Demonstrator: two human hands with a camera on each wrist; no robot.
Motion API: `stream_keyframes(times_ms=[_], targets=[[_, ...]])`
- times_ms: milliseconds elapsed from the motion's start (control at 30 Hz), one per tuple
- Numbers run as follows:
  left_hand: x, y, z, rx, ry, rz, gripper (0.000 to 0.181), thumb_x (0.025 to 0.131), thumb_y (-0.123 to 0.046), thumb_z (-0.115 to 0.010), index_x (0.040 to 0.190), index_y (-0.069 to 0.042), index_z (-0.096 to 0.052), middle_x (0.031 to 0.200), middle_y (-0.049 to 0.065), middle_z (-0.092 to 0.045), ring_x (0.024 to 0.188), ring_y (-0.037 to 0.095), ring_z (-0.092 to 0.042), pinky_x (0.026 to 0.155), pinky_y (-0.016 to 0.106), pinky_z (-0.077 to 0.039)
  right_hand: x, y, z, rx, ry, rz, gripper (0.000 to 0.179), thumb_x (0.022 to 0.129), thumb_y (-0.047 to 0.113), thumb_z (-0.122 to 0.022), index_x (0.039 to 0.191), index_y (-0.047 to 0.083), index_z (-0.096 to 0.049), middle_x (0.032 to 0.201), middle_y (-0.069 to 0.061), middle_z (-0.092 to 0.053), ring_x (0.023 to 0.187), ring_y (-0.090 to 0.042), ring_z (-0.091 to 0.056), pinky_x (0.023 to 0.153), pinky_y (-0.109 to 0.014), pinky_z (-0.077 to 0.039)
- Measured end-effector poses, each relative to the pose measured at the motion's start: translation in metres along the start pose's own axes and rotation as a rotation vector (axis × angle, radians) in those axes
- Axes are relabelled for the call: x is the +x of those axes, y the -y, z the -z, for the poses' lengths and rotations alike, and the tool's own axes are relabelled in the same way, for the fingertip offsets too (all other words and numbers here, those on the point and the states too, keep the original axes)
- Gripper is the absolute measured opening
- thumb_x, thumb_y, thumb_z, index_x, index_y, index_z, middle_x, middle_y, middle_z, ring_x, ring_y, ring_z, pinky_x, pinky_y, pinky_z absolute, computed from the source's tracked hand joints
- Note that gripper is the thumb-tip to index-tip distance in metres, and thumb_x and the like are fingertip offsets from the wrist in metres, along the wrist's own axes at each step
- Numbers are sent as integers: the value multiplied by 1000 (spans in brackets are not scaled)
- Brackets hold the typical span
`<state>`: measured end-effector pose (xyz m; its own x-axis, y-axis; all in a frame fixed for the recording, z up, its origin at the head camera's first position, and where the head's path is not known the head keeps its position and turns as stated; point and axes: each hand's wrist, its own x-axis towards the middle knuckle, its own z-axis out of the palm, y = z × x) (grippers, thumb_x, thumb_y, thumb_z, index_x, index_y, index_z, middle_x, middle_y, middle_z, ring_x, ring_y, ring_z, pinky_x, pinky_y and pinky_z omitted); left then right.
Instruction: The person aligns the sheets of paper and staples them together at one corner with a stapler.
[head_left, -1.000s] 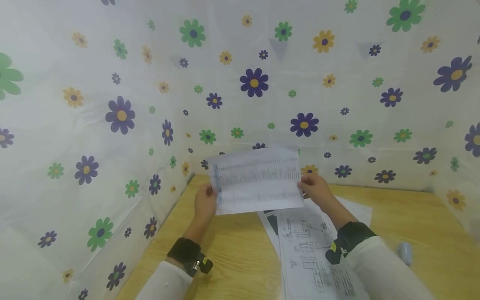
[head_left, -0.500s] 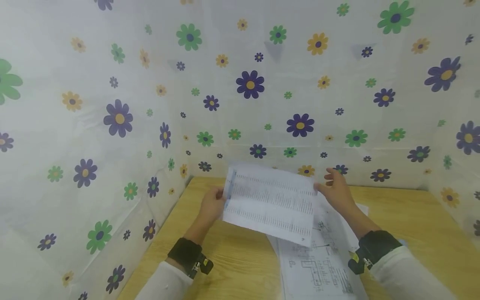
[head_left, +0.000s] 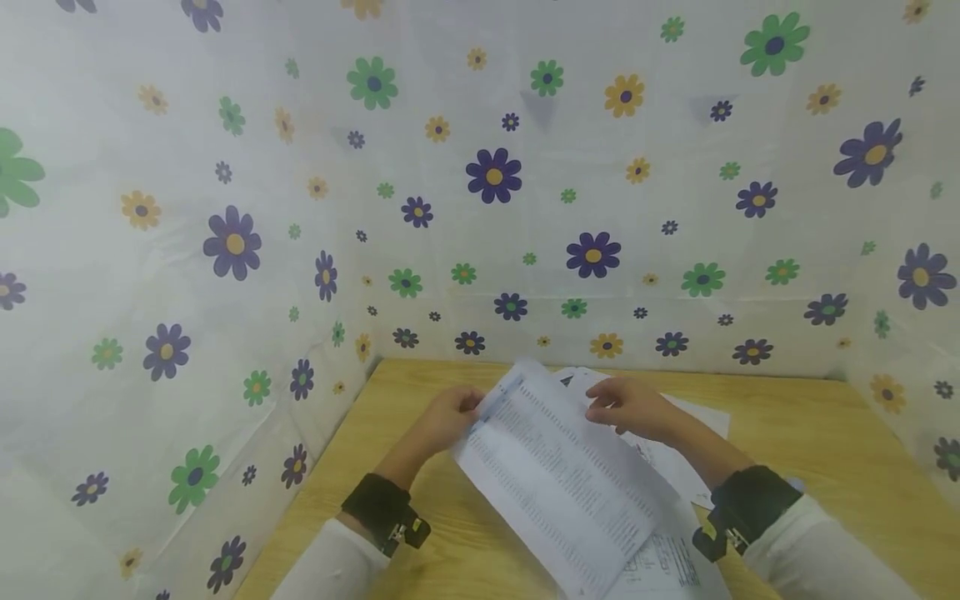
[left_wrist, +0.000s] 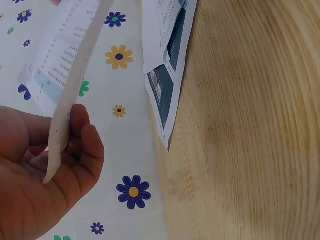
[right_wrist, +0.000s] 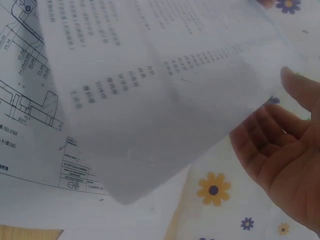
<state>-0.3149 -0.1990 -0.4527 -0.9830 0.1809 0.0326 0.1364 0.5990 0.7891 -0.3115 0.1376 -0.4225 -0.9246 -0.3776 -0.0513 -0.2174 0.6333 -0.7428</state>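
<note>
A white sheet of paper (head_left: 555, 475) with rows of small print is held tilted above the table. My left hand (head_left: 450, 421) pinches its upper left edge; in the left wrist view the paper (left_wrist: 75, 65) runs between thumb and curled fingers. My right hand (head_left: 637, 408) hovers by the sheet's upper right side. In the right wrist view its thumb and fingers (right_wrist: 262, 137) stand apart beside the paper's edge, gripping nothing. Beneath lies a technical drawing sheet (head_left: 663, 571), mostly covered by the held paper.
More papers lie on the wooden table (head_left: 810, 433), among them a white sheet (head_left: 705, 419) and one with a dark green print (left_wrist: 162, 95). A small grey object (head_left: 797, 483) is mostly hidden behind the right wrist strap. Flower-patterned sheeting (head_left: 450, 167) surrounds the table.
The printed sheet has come down and turned clockwise, its right end swinging toward me. My right hand has let go of its edge and shifted along it; the left still pinches it.
</note>
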Motion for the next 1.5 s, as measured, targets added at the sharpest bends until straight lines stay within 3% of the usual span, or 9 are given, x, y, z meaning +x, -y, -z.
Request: stream_keyframes(times_ms=[267, 500, 667, 767, 833, 967, 1100, 1300, 1500], targets=[[5, -2, -7, 22, 93, -40, 21, 99, -7, -57, 118, -7, -67, 110, 8, -70, 87, 18, -67, 82, 36, -58, -9, -6, -14, 88, 60, -42, 27, 93, 19, -74, 117, 6, -71, 105, -3, -73, 86, -18, -68, 82, -37, -59], [9, -2, -13, -54, 57, -45, 29, 99, -11, -62, 128, -9, -64, 112, 12, -69, 92, 21, -68, 80, 36, -58, -17, -16, -17, 94, 8, -48, 25, 95, 18, -71, 117, 6, -69, 103, -4, -72, 86, -18, -67, 82, -36, -59], [11, -1, -17, -318, 25, 35, 54, 100, -24, -68, 147, -10, -44, 119, 18, -67, 94, 25, -71, 78, 41, -62, -24, -25, -13, 131, -85, -95, 33, 97, 22, -69, 125, 4, -66, 110, -7, -71, 90, -19, -66, 83, -36, -56], [7, -4, -20, -507, 87, 101, 68, 98, -32, -70, 152, -11, -34, 125, 20, -65, 99, 30, -72, 81, 47, -63, -31, -30, -10, 232, -124, -153, 41, 100, 25, -66, 133, 2, -61, 111, -10, -71, 92, -20, -67, 83, -35, -55], [4, -8, -23, -568, 151, 125, 73, 97, -38, -71, 153, -11, -31, 127, 19, -65, 103, 33, -72, 84, 49, -62, -35, -33, -9, 297, -150, -175, 46, 101, 26, -64, 138, 0, -56, 116, -14, -70, 96, -23, -68, 86, -37, -56], [-7, -21, -35, -574, 252, 118, 71, 96, -40, -71, 151, -10, -36, 125, 15, -67, 106, 32, -71, 84, 49, -62, -43, -36, -6, 371, -202, -223, 51, 102, 27, -62, 143, 0, -51, 130, -18, -65, 110, -27, -67, 99, -46, -54], [-17, -37, -49, -596, 295, 87, 54, 100, -28, -68, 145, -9, -47, 122, 14, -70, 103, 33, -73, 84, 48, -62, -50, -36, -2, 431, -215, -251, 55, 102, 28, -62, 147, 0, -46, 135, -19, -62, 117, -29, -66, 104, -49, -52], [-25, -58, -65, -542, 218, 119, 41, 99, -19, -67, 137, -8, -57, 111, 12, -73, 94, 29, -75, 78, 44, -63, -65, -35, 6, 435, -230, -250, 55, 103, 26, -61, 147, -3, -45, 133, -19, -63, 107, -24, -68, 91, -37, -57], [-28, -66, -77, -460, 157, 153, 38, 98, -16, -67, 131, 0, -57, 103, 11, -73, 86, 26, -75, 71, 42, -64, -79, -39, 15, 376, -253, -262, 51, 102, 26, -62, 143, -2, -50, 130, -20, -64, 101, -22, -69, 84, -35, -59]])
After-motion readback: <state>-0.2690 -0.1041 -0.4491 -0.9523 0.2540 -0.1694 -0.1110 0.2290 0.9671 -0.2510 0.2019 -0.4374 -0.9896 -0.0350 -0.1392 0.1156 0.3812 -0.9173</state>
